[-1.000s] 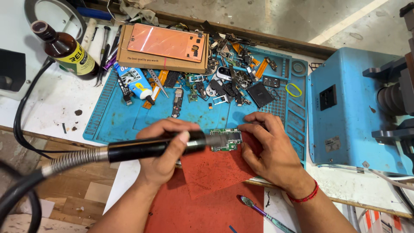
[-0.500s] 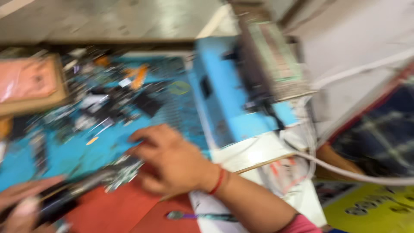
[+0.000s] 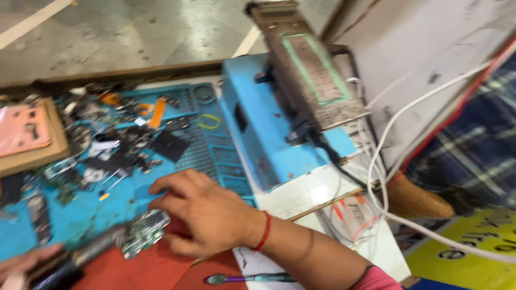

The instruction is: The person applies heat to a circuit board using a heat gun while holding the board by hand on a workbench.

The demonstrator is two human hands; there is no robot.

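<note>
White table [image 3: 301, 196] with a dark far edge, blue work mat [image 3: 97, 209] spread over its left part, red mat [image 3: 145, 268] at the near edge, blue machine [image 3: 263, 129] standing just right of the blue mat, purple-handled tool [image 3: 250, 278] lying at the near edge, white cables [image 3: 376, 177] trailing off the right side

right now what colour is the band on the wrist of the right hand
Red; the band circles the wrist of the right hand, clearest in the head view.

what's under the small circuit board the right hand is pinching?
The circuit board lies where the blue work mat meets the red mat. The right hand holds its right edge; the rotary tool in the left hand meets its left. Directly beneath is covered.
</note>
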